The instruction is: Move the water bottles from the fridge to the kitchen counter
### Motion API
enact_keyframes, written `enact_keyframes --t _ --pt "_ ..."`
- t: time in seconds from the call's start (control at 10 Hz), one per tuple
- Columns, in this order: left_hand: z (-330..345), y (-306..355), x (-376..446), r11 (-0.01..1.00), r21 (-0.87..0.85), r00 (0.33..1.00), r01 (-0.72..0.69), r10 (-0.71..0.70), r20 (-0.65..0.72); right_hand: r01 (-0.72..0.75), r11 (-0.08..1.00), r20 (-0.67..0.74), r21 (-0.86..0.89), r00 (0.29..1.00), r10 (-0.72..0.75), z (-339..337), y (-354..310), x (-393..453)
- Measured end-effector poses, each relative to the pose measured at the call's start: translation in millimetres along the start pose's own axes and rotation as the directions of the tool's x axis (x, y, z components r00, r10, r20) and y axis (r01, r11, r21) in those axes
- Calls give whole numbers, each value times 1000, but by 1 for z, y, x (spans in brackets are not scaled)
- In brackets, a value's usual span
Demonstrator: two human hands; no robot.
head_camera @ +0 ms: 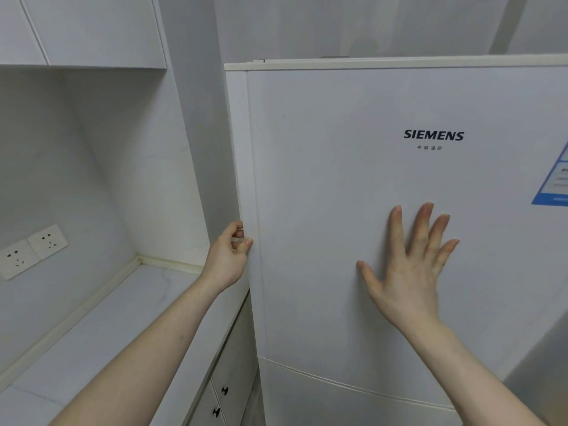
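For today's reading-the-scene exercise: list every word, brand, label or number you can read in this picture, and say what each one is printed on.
"SIEMENS": dark brand lettering on the upper fridge door.
Small characters just under the brand: too small to read.
Blue and white sticker at the door's right edge: print blurred and cut off, unreadable.
Wall sockets over the counter: no readable text.

Soft, even, cool-toned indoor light fills the view, with no glare. The fridge door (353, 195) is evenly lit; a faint shadow sits beside the right hand (408, 265). The alcove above the counter (107, 327) is dimmer. Straight edges bow outward near the frame borders (wide-angle distortion). Focus is slightly soft overall.
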State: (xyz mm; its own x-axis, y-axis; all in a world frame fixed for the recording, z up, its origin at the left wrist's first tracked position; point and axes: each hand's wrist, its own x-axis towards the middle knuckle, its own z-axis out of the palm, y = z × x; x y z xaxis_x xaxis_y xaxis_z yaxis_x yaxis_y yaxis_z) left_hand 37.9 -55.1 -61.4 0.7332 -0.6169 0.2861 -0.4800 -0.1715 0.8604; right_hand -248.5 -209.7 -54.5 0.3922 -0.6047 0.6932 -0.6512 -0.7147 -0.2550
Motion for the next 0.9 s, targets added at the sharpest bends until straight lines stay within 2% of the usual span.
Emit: enact_keyframes --t 0.3,0.4,0.5,0.7,0.8,0.9 --pt "1 3 -3 1000 6 1000 18 -18 2 -16 999 9 -32 1000 16 3 -3 0" --pt "5 14 -8 998 46 999 30 -28 -47 -12 999 20 -32 1000 12 1 -3 1" --pt "12 26 -16 988 137 996 78 -71 -56 -7 1000 16 -20 1000 8 0 -4 -2" --pt "28 32 -51 913 395 991 104 -129 36 67 997 31 28 997 -67 -4 6 -5" --pt "30 28 -78 910 414 986 23 -90 142 126 987 16 100 992 -128 -5 12 -14" --pt "39 32 -108 906 423 983 -22 -57 172 203 919 32 338 973 -227 -16 21 -23"
